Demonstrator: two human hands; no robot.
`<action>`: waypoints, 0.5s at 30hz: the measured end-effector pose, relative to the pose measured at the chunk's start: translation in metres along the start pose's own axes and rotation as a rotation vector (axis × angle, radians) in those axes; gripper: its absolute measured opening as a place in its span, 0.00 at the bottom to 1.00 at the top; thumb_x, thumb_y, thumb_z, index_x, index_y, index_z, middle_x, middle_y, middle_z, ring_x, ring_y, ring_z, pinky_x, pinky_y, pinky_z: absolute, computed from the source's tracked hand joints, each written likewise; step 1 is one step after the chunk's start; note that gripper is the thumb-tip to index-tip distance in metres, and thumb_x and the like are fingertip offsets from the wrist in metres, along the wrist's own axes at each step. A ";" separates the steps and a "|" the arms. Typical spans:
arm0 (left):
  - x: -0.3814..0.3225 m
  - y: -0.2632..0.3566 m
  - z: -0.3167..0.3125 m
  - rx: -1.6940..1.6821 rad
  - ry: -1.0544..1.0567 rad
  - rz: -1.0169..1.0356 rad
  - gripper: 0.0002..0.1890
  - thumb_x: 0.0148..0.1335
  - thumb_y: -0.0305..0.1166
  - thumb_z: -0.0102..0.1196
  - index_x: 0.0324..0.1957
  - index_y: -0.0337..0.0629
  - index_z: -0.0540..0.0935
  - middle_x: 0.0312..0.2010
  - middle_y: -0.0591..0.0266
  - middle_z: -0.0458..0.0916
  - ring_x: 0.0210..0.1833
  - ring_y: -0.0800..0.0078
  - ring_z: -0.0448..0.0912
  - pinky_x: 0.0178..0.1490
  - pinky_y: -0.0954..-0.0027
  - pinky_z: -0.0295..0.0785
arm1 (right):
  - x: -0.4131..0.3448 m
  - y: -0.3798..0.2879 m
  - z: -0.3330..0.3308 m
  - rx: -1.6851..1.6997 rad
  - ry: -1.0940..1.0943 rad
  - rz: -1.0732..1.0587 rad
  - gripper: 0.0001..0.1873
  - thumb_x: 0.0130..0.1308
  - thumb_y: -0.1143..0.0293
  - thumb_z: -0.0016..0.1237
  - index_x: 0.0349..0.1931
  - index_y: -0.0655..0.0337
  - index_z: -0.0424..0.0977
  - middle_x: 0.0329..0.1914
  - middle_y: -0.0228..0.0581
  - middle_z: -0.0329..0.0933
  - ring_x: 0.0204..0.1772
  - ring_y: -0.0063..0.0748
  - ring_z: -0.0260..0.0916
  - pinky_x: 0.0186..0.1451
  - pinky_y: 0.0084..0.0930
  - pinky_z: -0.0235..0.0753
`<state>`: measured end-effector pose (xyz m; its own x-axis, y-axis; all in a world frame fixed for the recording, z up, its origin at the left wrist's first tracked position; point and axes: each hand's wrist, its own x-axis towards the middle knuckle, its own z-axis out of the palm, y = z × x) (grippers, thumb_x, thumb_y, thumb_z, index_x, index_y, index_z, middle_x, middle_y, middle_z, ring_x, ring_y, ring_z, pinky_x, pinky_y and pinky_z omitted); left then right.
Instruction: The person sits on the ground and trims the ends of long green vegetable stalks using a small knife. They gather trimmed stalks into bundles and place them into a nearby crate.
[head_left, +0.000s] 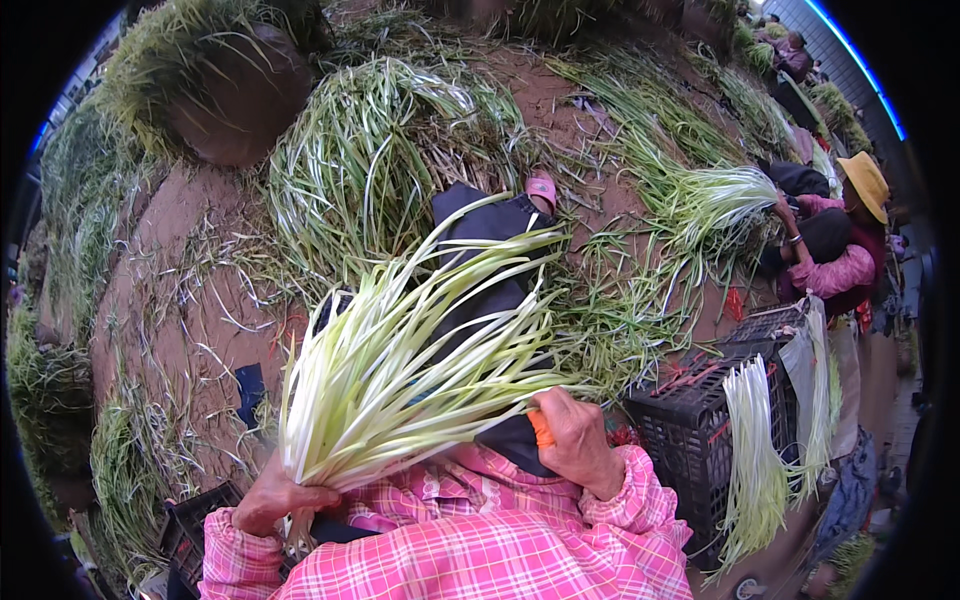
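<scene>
My left hand (289, 491) grips a loose bundle of long, pale green-white leafy stalks, possibly chives (405, 352), near its white base. The leaves fan up and to the right over my dark trousers (480, 300). At the bundle's right side, my right hand (574, 439) is closed, with a pale leaf running into its fingers. An orange band or finger cover (540, 429) shows on that hand. Below the bundle's base, short stalk ends hang beneath my left hand.
A heap of green leaves (367, 157) lies beyond my knees. At right stands a black plastic crate (675, 450), with a pale bundle (754, 457) draped over it. A co-worker in a yellow hat (866, 187) holds another bundle (720, 195). Cut leaves litter the brown ground (187, 292).
</scene>
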<state>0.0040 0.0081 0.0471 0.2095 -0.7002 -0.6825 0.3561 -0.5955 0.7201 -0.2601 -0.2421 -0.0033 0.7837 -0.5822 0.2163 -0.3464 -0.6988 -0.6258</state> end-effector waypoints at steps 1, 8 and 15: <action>-0.002 0.007 0.000 0.068 0.031 0.006 0.43 0.37 0.15 0.67 0.61 0.36 0.66 0.53 0.57 0.75 0.55 0.67 0.72 0.59 0.66 0.66 | 0.001 0.007 -0.001 -0.009 -0.006 -0.031 0.06 0.55 0.80 0.50 0.33 0.64 0.69 0.25 0.48 0.70 0.28 0.53 0.73 0.28 0.39 0.70; 0.012 0.102 0.008 0.413 -0.076 0.515 0.32 0.42 0.21 0.65 0.55 0.34 0.72 0.47 0.51 0.79 0.47 0.63 0.79 0.52 0.65 0.75 | -0.040 0.078 -0.026 -0.004 0.466 0.423 0.04 0.60 0.78 0.48 0.35 0.66 0.71 0.27 0.50 0.73 0.30 0.53 0.72 0.32 0.37 0.72; 0.041 0.143 0.056 1.171 -0.045 1.047 0.13 0.44 0.21 0.56 0.37 0.37 0.77 0.18 0.60 0.76 0.16 0.67 0.73 0.20 0.67 0.70 | -0.072 0.101 -0.018 -0.122 0.535 0.358 0.08 0.58 0.78 0.50 0.38 0.66 0.73 0.29 0.48 0.75 0.33 0.49 0.75 0.36 0.35 0.74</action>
<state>0.0129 -0.1279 0.1288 -0.1322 -0.9797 0.1508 -0.8053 0.1949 0.5600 -0.3611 -0.2785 -0.0684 0.2554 -0.8922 0.3726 -0.6195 -0.4469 -0.6454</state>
